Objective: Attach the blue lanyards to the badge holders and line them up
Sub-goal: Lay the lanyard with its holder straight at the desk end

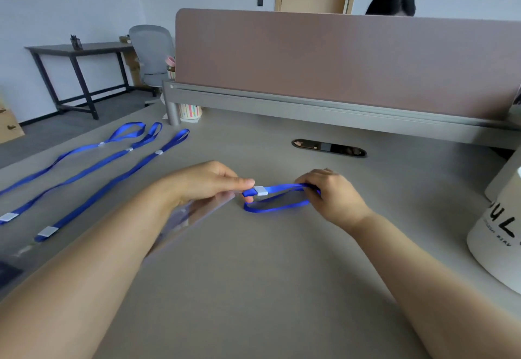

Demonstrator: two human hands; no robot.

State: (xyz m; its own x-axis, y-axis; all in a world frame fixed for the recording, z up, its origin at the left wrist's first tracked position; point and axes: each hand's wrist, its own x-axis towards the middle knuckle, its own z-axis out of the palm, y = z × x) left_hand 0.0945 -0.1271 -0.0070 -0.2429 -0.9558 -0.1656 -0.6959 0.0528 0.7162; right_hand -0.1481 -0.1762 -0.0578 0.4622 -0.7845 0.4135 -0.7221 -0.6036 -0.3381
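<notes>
My left hand [210, 182] pinches the top edge of a clear badge holder [194, 216] and the end of a blue lanyard [277, 198] by its white clip [260, 190]. My right hand [329, 194] grips the bunched loop of that same lanyard, a little above the desk. Three other blue lanyards lie stretched out side by side at the left: one [70, 154], one [93, 170], one [118, 181]. Their white clips sit near the desk's left edge, where a clear holder [17, 257] is blurred.
A grey desk [267, 274] ends at a pink divider panel [338, 62]. A cable grommet [328, 148] sits behind my hands. A white container [499, 234] stands at the right edge, a striped cup [190, 110] at the back left. A person's head shows behind the divider.
</notes>
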